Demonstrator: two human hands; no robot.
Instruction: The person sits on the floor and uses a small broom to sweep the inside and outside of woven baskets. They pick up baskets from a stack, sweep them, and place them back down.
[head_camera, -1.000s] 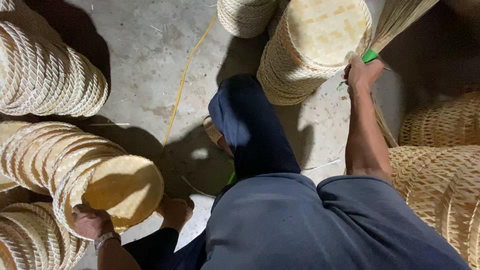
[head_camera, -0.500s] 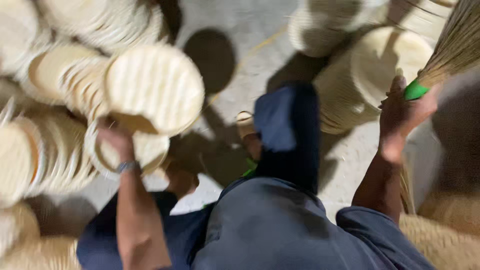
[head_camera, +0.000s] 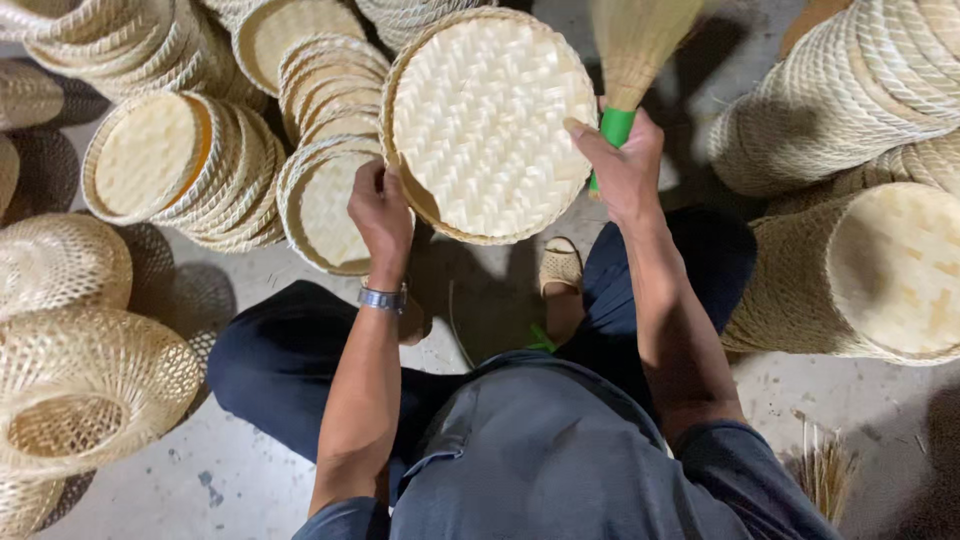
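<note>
Tray (head_camera: 490, 125) now lifted off the stack to centre, left hand (head_camera: 380, 215) clamped on its lower-left rim, right hand (head_camera: 622, 165) fisted around green-handled brush (head_camera: 628, 50), thumb touching tray's edge.

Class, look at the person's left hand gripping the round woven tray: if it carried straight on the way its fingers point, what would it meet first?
Probably the stack of woven trays lying on its side just beyond the left hand, which points up the picture past the edge of the held tray. Depth is unclear, so it might pass above them.

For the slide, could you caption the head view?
Seated person's left hand holds a round woven tray, right hand grips a green-handled brush.
</note>
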